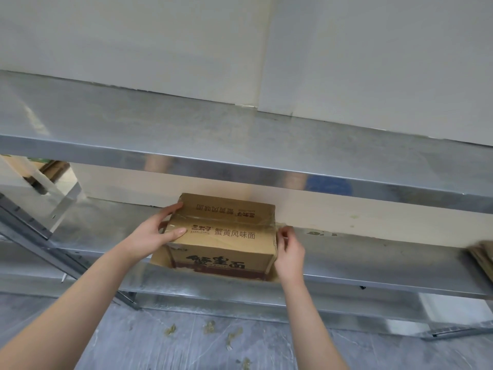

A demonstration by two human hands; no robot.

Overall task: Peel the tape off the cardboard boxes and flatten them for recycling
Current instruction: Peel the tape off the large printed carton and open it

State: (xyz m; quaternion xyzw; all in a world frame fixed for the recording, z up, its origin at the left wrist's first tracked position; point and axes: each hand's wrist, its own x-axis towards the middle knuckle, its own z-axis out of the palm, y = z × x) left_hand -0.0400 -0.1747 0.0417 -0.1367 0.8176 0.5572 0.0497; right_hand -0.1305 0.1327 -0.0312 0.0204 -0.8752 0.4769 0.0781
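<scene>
A brown cardboard box (226, 233) with dark printed characters stands on the lower metal shelf (373, 268), its top flaps sealed by a strip of clear tape (221, 218) along the seam. My left hand (160, 231) lies on the box's left top edge, fingers straight and thumb on the top face. At the box's right end my right hand (289, 249) pinches the clear tape end between thumb and fingertips. A flap sticks out from under the box at the lower left.
An upper metal shelf (240, 140) runs across above the box, close over my hands. Flattened cardboard (482, 257) lies at the lower shelf's right end. More cardboard (53, 169) shows at the far left. Small scraps litter the grey floor (213, 329).
</scene>
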